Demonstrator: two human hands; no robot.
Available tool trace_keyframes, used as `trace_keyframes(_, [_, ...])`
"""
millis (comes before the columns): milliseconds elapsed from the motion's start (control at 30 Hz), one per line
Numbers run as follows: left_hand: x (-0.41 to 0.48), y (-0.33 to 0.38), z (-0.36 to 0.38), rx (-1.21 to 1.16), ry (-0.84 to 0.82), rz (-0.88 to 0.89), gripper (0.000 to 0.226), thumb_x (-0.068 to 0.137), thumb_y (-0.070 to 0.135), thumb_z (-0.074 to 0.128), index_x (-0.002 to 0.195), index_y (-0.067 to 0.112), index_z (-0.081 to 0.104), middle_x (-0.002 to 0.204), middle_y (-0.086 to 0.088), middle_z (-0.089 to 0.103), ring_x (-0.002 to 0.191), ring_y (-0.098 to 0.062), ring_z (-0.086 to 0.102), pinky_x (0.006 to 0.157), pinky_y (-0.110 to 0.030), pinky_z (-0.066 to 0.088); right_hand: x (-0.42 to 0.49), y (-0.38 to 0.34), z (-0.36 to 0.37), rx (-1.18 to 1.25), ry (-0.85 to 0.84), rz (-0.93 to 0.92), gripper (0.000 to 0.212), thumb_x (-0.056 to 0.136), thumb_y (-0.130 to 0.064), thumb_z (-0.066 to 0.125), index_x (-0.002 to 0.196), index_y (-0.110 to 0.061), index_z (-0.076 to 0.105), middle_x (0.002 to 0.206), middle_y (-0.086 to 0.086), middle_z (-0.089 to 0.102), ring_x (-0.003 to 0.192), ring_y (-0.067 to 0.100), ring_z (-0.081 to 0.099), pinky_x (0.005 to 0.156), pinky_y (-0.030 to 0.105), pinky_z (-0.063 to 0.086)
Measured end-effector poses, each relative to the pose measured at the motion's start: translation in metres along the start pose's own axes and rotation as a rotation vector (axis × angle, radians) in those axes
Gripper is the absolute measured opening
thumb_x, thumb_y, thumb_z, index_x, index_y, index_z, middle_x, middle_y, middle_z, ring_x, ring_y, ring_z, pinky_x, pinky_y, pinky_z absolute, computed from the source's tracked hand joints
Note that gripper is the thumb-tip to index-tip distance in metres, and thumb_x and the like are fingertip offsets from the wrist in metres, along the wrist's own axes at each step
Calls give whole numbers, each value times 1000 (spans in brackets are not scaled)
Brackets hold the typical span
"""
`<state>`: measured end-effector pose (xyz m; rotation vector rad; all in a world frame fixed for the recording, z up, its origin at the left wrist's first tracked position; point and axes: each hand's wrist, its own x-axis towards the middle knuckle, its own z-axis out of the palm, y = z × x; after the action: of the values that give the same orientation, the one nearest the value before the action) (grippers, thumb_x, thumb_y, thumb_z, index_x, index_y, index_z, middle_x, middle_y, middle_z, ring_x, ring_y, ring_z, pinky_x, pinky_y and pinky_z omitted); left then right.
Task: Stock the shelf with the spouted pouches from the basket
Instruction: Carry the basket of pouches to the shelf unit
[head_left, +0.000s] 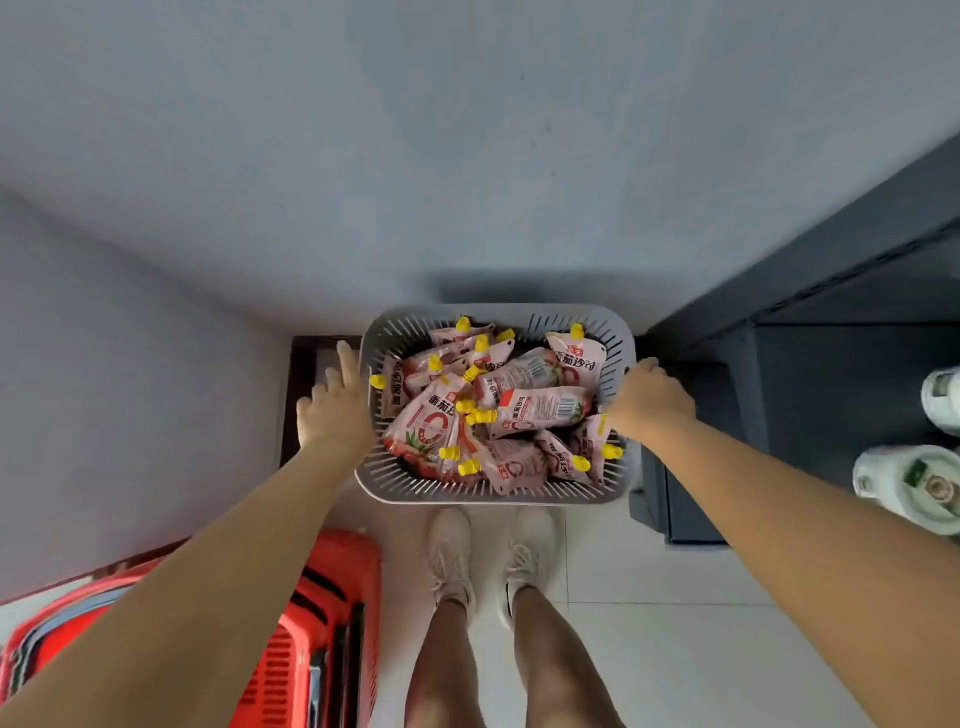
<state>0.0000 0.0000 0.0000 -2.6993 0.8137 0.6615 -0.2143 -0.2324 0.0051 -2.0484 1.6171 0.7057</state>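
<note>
So, nearest to the camera, a pair of pale shoes (452, 551) is planted on the white tiled floor (675, 623) right below the basket (498, 496). A red slotted crate (311, 623) is parked down-left of the basket, well apart from it.

The left hand (332, 410) is laid against the basket's left outer wall. Its fingers (345, 358) are kept straight and spread wide, so nothing is gripped there, it's just pressed flat. The right hand (649, 400) is hooked on the basket's right rim, fingers curled tight over the edge, tips hidden inside.

The basket itself is grey plastic with slotted walls. Whether it's lifted or set on the floor can't be told. It's stuffed with spouted pouches (540, 408), pink and white with red print and barcodes, all heaped at random angles. Bright yellow caps (480, 415) are poking out every which way.

To the right of the basket a dark shelf (831, 364) is seen, with white bottles (914, 483) on it. Beyond the basket a plain grey wall (467, 156) is all that's there.
</note>
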Motion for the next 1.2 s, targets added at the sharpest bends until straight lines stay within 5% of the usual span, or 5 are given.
trace_keyframes(133, [26, 6, 30, -457, -97, -192, 61, 89, -2, 49, 142, 4, 19, 112, -23, 58, 91, -35, 60, 75, -46, 52, 24, -5, 31, 363, -127, 171, 70, 80, -29, 72, 130, -1, 31, 120, 16, 54, 93, 26, 58, 47, 26, 40])
trace_keyframes(333, [50, 3, 36, -797, -77, -394, 38, 96, 40, 48, 111, 7, 56, 93, -12, 63, 67, -19, 56, 53, -28, 40, 45, 2, 39, 529, -14, 232, 56, 88, -44, 57, 122, 0, 51, 118, 17, 60, 80, 25, 59, 52, 25, 41])
trace_keyframes(467, [58, 3, 23, -1116, -369, -498, 57, 95, 58, 34, 90, 7, 58, 83, -10, 62, 72, -24, 58, 62, -31, 44, 52, 6, 34, 792, -132, 330, 67, 89, -58, 45, 124, -1, 52, 112, 18, 62, 80, 27, 56, 73, 37, 45])
trace_keyframes(667, [55, -1, 17, -1227, -477, -489, 61, 96, 60, 21, 63, 14, 42, 61, -5, 43, 56, -19, 40, 61, -31, 35, 54, 10, 31, 909, -179, 411, 58, 94, -54, 39, 105, 0, 59, 84, 14, 58, 61, 21, 48, 62, 33, 41])
trace_keyframes(1200, [-18, -33, 1, -1209, -619, -492, 62, 95, 61, 23, 62, 13, 42, 59, -6, 44, 56, -20, 40, 60, -30, 36, -33, 50, 9, 961, -301, 410, 47, 94, -47, 44, 76, -5, 54, 63, 8, 48, 52, 19, 41, 54, 31, 38])
